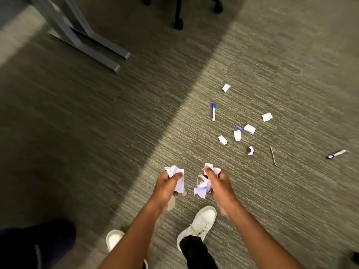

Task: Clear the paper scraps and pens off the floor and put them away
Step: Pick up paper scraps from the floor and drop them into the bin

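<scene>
My left hand is shut on a bunch of crumpled white paper scraps. My right hand grips another bunch of scraps. Both hands hang side by side above the carpet, in front of my feet. Further ahead and to the right, several white scraps lie scattered on the floor. Among them lie a blue-capped pen, a purple pen partly under a scrap, a thin pencil-like stick and a white marker at the far right.
Grey metal desk legs stand at the upper left. A black office chair base with castors is at the top. My white shoes are below my hands. A dark object fills the bottom-left corner.
</scene>
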The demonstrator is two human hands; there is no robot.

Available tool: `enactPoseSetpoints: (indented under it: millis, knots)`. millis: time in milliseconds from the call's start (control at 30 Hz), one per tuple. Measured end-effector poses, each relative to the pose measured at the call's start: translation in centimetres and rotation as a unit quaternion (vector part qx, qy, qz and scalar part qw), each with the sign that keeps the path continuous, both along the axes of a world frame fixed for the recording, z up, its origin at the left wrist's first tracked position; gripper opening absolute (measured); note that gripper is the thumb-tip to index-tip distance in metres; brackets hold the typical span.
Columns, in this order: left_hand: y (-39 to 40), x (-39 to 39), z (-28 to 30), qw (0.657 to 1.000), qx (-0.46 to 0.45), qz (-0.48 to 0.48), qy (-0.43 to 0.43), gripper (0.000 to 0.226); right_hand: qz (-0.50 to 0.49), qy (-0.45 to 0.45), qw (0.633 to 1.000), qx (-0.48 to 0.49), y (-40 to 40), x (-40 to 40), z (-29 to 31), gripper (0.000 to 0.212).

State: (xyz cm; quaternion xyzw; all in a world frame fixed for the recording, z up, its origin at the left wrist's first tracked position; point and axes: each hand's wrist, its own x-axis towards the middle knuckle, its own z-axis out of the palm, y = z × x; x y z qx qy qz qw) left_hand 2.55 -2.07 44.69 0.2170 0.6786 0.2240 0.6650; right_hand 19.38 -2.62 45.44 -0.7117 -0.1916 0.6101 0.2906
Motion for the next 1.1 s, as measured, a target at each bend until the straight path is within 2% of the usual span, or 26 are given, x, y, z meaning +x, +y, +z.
enactPoseSetpoints:
  millis: [200,267,400,533,700,900,1100]
  knots:
    - [-4.9,-10.2,-0.6,0.994,-0.001,0.106,-0.012,0.007,0.095,0.005,0.995,-0.001,-2.7,-10.5,-0.3,0.019]
    - [-7.1,-14.6,-1.0,0.990,0.004,0.138,-0.005,0.008,0.120,0.020,0.993,-0.001,-4.0,-15.2,-0.8,0.014]
    - [-12.4,-24.3,-0.9,0.978,0.011,0.208,0.017,0.008,0.173,0.063,0.983,-0.020,-7.3,-25.2,-1.5,0.018]
    - [-18.9,-33.8,-1.0,0.954,-0.014,0.295,0.053,0.011,0.228,0.105,0.967,-0.032,-11.6,-35.5,-1.6,0.015]
    - [-26.3,-43.4,-1.1,0.916,-0.025,0.384,0.117,0.013,0.309,0.103,0.945,-0.028,-17.1,-47.2,-1.5,0.006]
    - [-31.8,-50.5,-1.4,0.868,-0.036,0.460,0.183,0.015,0.415,0.118,0.902,-0.023,-21.8,-56.2,-2.1,0.009]
    - [-34.7,-54.4,-2.3,0.839,-0.048,0.510,0.186,0.018,0.462,0.103,0.881,-0.020,-25.4,-61.3,-3.2,0.009]
